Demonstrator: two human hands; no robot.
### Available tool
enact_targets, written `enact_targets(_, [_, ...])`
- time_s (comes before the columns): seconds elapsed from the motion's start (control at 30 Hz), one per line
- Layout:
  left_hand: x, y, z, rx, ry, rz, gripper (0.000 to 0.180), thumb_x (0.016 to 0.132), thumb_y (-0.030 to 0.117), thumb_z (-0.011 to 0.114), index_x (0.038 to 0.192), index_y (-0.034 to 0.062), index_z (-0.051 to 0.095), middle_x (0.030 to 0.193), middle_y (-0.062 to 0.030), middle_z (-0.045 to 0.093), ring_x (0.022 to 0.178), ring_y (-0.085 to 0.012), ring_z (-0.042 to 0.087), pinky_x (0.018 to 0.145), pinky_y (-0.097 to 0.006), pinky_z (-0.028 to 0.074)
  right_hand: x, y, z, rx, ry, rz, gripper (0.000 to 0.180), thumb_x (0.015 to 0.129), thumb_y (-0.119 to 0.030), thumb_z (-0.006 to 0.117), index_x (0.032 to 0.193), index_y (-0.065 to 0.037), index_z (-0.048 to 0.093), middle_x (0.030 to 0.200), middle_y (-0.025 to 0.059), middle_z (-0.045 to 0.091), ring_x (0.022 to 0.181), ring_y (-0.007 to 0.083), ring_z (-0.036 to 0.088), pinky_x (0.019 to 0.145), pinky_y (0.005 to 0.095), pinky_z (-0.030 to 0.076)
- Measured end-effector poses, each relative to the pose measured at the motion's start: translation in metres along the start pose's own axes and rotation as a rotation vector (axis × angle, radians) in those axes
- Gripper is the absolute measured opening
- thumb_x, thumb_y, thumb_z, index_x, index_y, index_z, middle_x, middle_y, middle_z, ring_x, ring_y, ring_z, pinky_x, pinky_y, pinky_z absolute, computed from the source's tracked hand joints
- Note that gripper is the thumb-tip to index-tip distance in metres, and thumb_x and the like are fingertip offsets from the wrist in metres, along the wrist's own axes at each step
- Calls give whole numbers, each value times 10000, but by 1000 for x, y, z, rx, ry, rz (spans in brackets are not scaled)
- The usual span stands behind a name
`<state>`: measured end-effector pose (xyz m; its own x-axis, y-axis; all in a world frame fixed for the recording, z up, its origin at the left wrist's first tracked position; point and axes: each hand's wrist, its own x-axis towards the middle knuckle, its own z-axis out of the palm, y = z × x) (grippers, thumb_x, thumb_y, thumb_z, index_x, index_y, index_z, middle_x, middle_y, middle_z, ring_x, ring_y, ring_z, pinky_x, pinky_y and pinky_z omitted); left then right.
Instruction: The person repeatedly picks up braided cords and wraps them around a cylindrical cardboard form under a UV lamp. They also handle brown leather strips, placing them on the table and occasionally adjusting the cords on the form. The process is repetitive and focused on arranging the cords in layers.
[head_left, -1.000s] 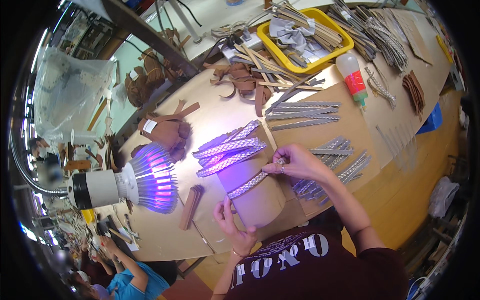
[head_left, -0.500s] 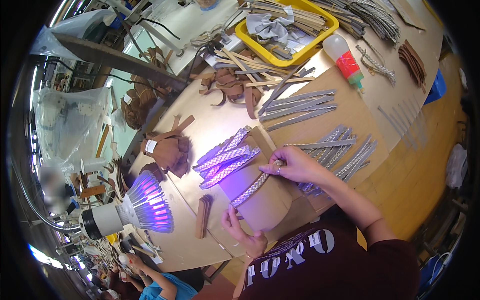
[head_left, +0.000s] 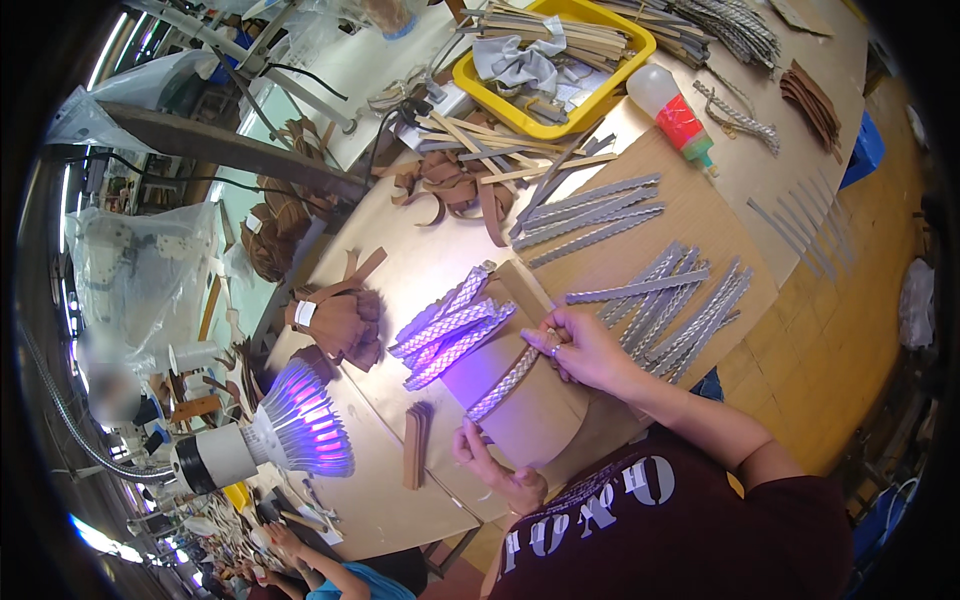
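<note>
A braided strap [head_left: 506, 384], silvery and light, stretches slantwise across a tan rounded board [head_left: 545, 412]. My right hand [head_left: 582, 350] pinches its upper end between thumb and fingers. At the lower end, the fingertips of my left hand [head_left: 492, 468] are closed on the strap's tip, partly hiding it. Beyond the held strap, a pile of braided straps [head_left: 452, 330] lies at the board's far end, lit purple. To the left, a finned lamp [head_left: 303, 425] casts that purple light over the pile and board.
Grey braided strips [head_left: 665, 310] lie right of my right hand. Behind are a glue bottle [head_left: 675, 118], a yellow tray [head_left: 640, 70] with strips and cloth, and brown strips [head_left: 455, 190]. A brown bundle [head_left: 340, 318] and small brown stack [head_left: 416, 445] lie left. Another person's arm [head_left: 310, 560] shows lower left.
The view has shifted slightly. Both hands remain at the ends of the same braided strap over the board, which has barely moved.
</note>
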<state>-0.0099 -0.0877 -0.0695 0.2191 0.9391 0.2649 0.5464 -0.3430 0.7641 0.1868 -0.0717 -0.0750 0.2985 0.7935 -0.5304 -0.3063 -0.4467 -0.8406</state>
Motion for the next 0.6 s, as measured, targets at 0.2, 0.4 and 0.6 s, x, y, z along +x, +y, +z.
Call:
enact_targets(0.2, [2,0,5,-12,32,19,1023,893,789,277,1398,-86,438,1208,-244,431,937,-294,508,766,-405,441,-2,0,3,31,44,12,317,961,-326,661,907,-31,556,557,-22,516,433,65,482,404,237,373])
enact_targets(0.4, [-2,0,8,4,44,15,1005,900,773,263,1402,-81,435,1219,-248,424,955,-309,505,802,-438,429,1,-1,8,33,118,-4,291,965,-287,657,950,-46,494,561,-11,515,403,78,450,371,252,345])
enact_targets(0.6, [-10,-12,17,-89,57,16,994,891,761,321,1411,-79,431,1257,-269,413,1047,-361,488,879,-478,412,7,19,7,-84,182,-73,239,988,-257,616,955,-58,487,583,17,498,436,107,460,394,281,369])
